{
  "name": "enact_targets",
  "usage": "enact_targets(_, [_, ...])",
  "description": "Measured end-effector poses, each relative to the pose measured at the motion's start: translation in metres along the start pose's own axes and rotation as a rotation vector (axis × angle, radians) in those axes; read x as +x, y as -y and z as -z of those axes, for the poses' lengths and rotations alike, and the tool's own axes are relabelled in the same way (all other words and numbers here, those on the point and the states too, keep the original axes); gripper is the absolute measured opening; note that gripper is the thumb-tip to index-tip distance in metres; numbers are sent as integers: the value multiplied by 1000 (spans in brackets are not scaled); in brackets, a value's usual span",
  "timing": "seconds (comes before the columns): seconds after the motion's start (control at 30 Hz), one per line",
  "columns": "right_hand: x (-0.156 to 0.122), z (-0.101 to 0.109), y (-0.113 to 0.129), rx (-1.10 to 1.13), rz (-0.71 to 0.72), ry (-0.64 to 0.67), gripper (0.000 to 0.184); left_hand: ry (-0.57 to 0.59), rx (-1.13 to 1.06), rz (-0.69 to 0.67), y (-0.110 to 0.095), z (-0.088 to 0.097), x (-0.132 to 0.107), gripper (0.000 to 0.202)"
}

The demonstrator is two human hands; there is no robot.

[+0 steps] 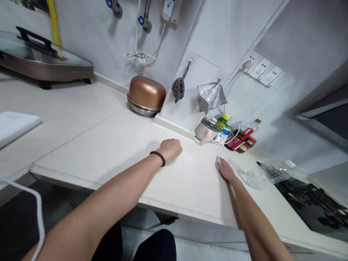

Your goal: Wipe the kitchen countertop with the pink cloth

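On the white counter (179, 188), taking the cream pot (202, 133) as the landmark, the right hand (226, 169) is nearer to the person and a little to the right of the pot. It presses a small pink cloth (218, 161) to the counter; the cloth pokes out at the fingertips, on the hand's left side. The stove (296, 203) is well to the right of the pot, and a clear bottle (255, 177) lies on its side between the two.

The left hand (170, 148), with a bead bracelet (159, 156) at the wrist, rests to the left of the pot and nearer, its fingers curled in; whether it holds anything I cannot tell. The cloth is to its right, well apart from it.

Just right of the pot stand a bag (223, 136) and some jars. A silver rag (212, 96) hangs above the pot; a copper pan (148, 92) sits to its left.
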State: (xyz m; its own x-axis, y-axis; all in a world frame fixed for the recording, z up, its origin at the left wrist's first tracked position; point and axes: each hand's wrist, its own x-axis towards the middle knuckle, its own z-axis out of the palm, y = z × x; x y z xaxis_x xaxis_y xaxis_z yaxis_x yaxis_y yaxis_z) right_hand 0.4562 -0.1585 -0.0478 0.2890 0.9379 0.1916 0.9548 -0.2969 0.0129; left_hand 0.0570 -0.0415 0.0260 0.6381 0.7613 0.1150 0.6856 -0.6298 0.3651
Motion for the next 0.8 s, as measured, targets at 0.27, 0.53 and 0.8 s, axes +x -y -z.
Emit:
enact_targets(0.27, [-39, 6, 199, 253, 352, 142, 68, -8, 18, 7, 3, -5, 0, 41])
enact_targets(0.53, [-93, 36, 232, 768, 453, 16, 71, 32, 0, -159, 3, -12, -1, 61])
enact_targets(0.8, [-126, 45, -17, 878, -631, -992, 86, 146, -45, -212, -3, -13, -4, 39])
